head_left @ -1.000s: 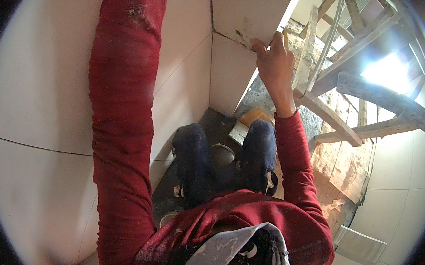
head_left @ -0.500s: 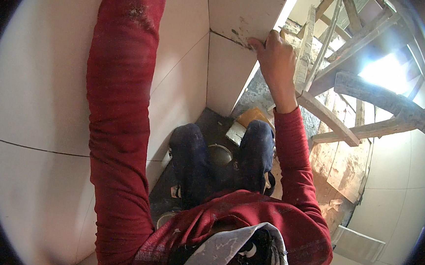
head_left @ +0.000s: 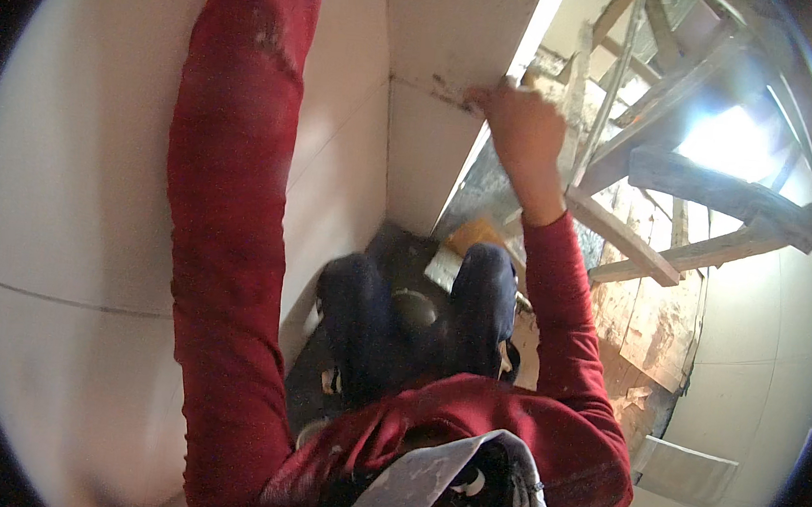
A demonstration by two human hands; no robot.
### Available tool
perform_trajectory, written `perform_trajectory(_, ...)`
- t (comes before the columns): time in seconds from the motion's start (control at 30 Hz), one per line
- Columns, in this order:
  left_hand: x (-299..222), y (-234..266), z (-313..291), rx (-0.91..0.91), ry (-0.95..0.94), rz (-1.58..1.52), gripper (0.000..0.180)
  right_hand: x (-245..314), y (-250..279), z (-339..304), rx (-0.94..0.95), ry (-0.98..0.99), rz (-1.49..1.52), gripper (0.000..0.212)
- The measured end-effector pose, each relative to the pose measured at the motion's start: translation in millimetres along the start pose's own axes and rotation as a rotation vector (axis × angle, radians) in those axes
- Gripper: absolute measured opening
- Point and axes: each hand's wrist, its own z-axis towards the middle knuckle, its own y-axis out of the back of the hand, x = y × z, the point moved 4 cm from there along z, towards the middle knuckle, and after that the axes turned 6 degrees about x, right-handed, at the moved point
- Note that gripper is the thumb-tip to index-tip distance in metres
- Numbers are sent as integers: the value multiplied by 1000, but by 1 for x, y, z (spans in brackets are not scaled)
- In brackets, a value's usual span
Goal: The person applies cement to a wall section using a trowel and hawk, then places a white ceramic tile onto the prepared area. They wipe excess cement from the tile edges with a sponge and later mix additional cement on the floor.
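Note:
My right hand [head_left: 527, 135] is at the outer edge of a pale wall tile [head_left: 464, 31] ahead of me. Its thumb lies on the tile's face beside a smudged joint, and the curled fingers wrap round the bright edge; their tips are hidden. Below that joint is a second pale tile [head_left: 422, 160]. My left arm, in a red sleeve [head_left: 236, 195], reaches up along the left tiled wall [head_left: 101, 166]. The left hand lies beyond the upper border of the picture.
Rough wooden bars [head_left: 624, 236] form a frame close on the right. Under it are wooden boards [head_left: 660, 318]. Between my knees sits a round container [head_left: 413, 311], and a yellowish block [head_left: 473, 235] lies beyond. A pale slab [head_left: 687, 471] is at the lower right.
My right hand has shifted slightly toward me along the tile edge, its fingers more curled and blurred. The whole view has tilted a little; the left arm stays raised.

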Motion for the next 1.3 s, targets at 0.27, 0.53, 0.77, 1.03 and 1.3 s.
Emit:
perform_trajectory(0.27, 4, -11, -9, -3, 5, -126, 67, -2, 3, -11, -15, -145, 403, 46)
perform_trajectory(0.53, 4, -14, -5, -165, -93, -65, 56, -2, -12, -12, -158, -219, 693, 51)
perform_trajectory(0.77, 10, -20, -6, -203, -90, -56, 50, -2, -16, -10, -132, -267, 747, 48)
perform_trajectory(1.03, 5, -19, -10, -262, -101, -64, 49, -4, -15, -12, -155, -256, 771, 49)
perform_trajectory(1.3, 2, -20, -12, -239, -101, -20, 48, -6, -14, -12, -183, -190, 746, 46)
